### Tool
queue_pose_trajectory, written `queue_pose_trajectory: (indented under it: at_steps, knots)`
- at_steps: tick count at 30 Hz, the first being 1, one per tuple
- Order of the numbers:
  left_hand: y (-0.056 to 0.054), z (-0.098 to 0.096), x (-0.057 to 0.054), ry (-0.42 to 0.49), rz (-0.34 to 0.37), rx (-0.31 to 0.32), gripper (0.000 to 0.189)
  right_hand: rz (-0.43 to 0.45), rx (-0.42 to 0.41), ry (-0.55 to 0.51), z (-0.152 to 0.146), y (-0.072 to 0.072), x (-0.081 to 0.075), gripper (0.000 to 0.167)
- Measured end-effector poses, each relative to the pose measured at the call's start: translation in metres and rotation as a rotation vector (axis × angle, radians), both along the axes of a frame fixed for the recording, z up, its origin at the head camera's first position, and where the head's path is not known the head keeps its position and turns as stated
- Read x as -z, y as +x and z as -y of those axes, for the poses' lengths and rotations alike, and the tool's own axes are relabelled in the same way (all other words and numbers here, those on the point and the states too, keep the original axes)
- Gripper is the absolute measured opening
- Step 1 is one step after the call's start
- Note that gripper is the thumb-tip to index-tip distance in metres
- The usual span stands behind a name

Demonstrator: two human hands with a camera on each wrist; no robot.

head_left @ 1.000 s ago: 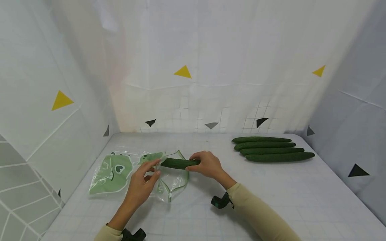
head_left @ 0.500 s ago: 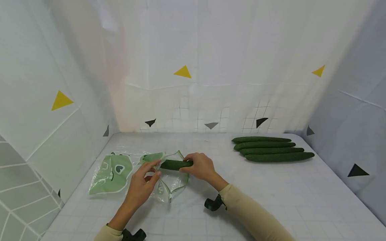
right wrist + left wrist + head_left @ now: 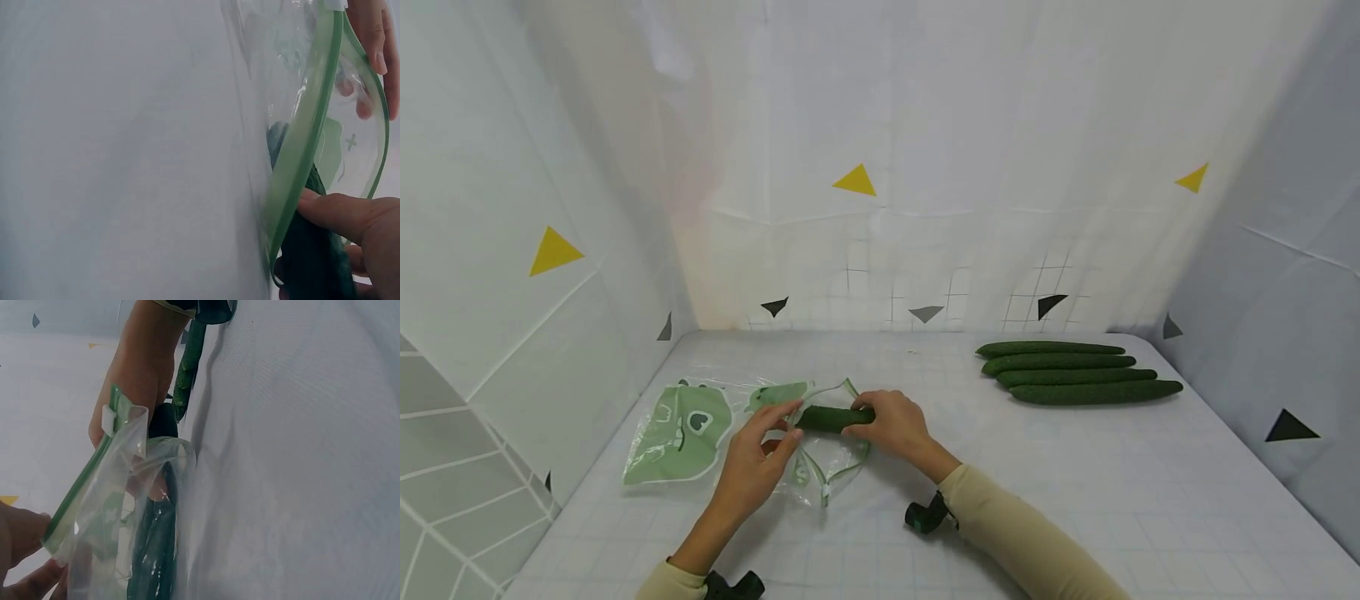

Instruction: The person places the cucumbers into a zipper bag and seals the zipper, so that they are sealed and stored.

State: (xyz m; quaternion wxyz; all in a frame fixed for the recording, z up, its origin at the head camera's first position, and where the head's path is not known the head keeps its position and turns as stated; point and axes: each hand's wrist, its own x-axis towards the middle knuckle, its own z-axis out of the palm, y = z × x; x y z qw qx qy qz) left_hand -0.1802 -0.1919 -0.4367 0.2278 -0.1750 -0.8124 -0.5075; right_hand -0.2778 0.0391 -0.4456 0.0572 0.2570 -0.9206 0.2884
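Note:
A clear zip bag [image 3: 831, 457] with a green zip edge lies with its mouth gaping to the right. My left hand [image 3: 752, 458] pinches the upper zip edge [image 3: 81, 487], holding it up. My right hand [image 3: 895, 425] grips the rear end of a dark green cucumber [image 3: 827, 418], whose front part is inside the bag. In the right wrist view, the thumb [image 3: 331, 209] lies on the cucumber at the zip edge. The left wrist view shows the cucumber [image 3: 150, 550] through the film.
Several more cucumbers [image 3: 1093, 392] lie side by side at the back right of the white table [image 3: 1075, 517]. Clear plastic with a green cartoon face [image 3: 677, 450] lies left of my left hand. White sheeting [image 3: 970, 125] walls the table's back and sides.
My right hand has moved left, pushing the cucumber deeper into the bag, so less of it shows outside the mouth. My left hand stays at the zip edge.

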Motion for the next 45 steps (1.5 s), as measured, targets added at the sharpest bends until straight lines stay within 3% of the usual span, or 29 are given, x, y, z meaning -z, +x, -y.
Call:
queue_pose_trajectory:
  at_steps: [12, 22, 26, 34, 45]
  knots:
    - [0.001, -0.001, -0.001, -0.009, -0.009, -0.003, 0.04, 0.029, -0.186, -0.041, -0.031, -0.002, 0.0, 0.033]
    - [0.003, -0.002, -0.002, -0.004, -0.02, -0.004, 0.041, -0.012, -0.147, 0.173, -0.065, -0.003, -0.005, 0.038]
    - [0.004, -0.002, -0.001, -0.002, -0.016, -0.004, 0.041, 0.003, -0.212, 0.211, -0.068, -0.005, -0.006, 0.039]
    - [0.005, -0.003, 0.002, -0.003, -0.023, -0.003, 0.04, -0.072, -0.327, 0.112, -0.074, -0.01, 0.003, 0.027]
    - [0.004, -0.003, 0.002, -0.01, 0.001, -0.005, 0.041, -0.122, -0.276, -0.023, -0.066, -0.011, 0.01, 0.023]
